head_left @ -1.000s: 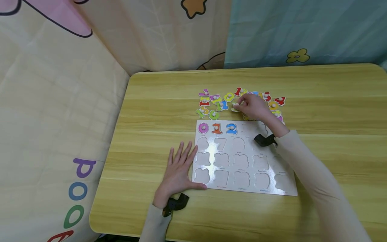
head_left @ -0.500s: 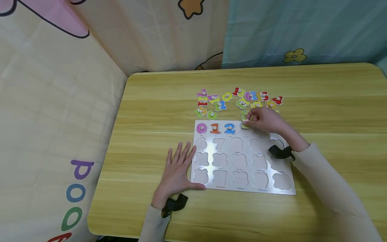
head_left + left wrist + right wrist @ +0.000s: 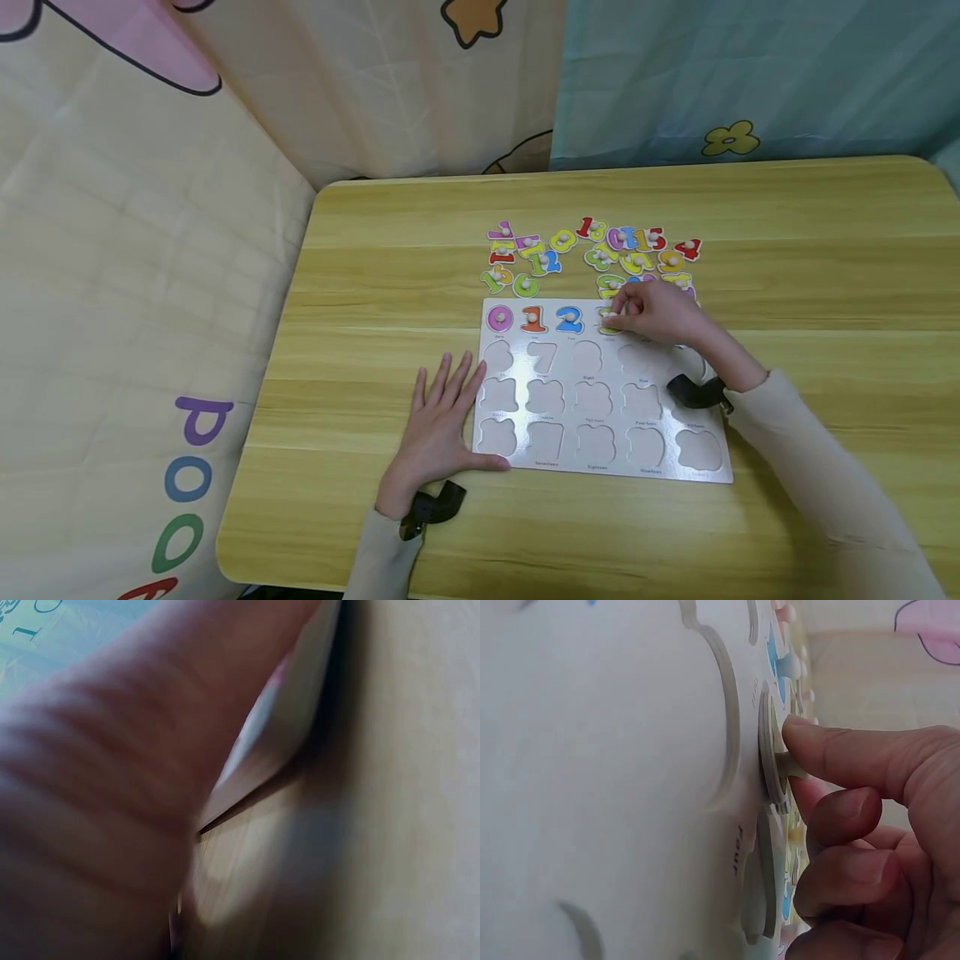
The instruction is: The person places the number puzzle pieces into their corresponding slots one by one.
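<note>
In the head view, a pale wood-grain table [image 3: 337, 350] crosses the frame, with printed cream fabric [image 3: 150, 275] on the left and teal fabric [image 3: 750, 75] at upper right. Loose number pieces [image 3: 562, 241], bright and small-knobbed, crowd the area just above center; a red 4 [image 3: 688, 249] lies at their right end. The right hand [image 3: 660, 312] and its sleeve [image 3: 817, 475] block some pieces and the upper right of a glossy white puzzle board [image 3: 617, 383] with shaped recesses. A purple 0 [image 3: 499, 318], orange 1 [image 3: 534, 319] and blue 2 [image 3: 570, 320] sit along its top row. Beside the 2, a yellow-green piece [image 3: 610, 330], partly covered by the fingertips, is at the top row's fourth place. The left hand [image 3: 437, 425], fingers spread, rests at the board's left edge.

In the left wrist view, blurred, creased skin fills the left side, with smooth wood at right; the fingertips cannot be made out here.

In the right wrist view, the board's pale face spreads over the left, with curved cutouts and the word "Four". Right of it, thumb and forefinger pinch the piece's rounded knob, other fingers curled. The piece appears edge-on, thin and layered, close against the board; whether it is fully seated cannot be told.
</note>
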`<state>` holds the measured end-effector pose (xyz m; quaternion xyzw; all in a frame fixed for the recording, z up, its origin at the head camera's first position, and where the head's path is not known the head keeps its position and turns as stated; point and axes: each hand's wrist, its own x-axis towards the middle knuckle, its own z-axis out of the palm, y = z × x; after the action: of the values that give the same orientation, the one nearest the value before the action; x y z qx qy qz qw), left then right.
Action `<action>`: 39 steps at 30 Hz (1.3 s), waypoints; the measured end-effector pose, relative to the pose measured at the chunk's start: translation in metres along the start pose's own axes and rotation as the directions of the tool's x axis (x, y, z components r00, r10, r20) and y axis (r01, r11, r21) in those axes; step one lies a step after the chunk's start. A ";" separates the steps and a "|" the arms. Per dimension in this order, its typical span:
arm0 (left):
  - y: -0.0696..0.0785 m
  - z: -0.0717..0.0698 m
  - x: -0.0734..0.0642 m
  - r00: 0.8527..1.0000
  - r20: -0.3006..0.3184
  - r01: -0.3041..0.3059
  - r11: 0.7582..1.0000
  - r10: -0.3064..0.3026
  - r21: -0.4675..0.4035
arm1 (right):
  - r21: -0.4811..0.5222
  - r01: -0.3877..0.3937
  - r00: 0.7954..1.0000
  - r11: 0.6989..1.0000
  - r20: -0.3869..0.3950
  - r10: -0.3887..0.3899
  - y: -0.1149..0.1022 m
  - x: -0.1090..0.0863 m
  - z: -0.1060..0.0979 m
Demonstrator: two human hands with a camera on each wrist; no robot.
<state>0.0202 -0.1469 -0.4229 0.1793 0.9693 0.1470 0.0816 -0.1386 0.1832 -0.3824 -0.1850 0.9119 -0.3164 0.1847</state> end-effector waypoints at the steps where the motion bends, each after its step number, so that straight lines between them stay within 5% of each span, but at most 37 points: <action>1: 0.000 0.000 0.000 1.000 -0.001 0.000 1.000 0.000 0.000 | 0.001 0.001 1.000 1.000 -0.002 -0.001 0.000 0.000 0.001; 39: -0.002 0.002 0.000 1.000 -0.026 -0.017 1.000 0.017 -0.001 | 0.021 -0.043 0.998 0.999 0.037 0.042 -0.002 0.006 0.006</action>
<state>0.0198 -0.1478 -0.4255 0.1856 0.9686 0.1507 0.0677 -0.1404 0.1760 -0.3872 -0.1693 0.9087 -0.3188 0.2098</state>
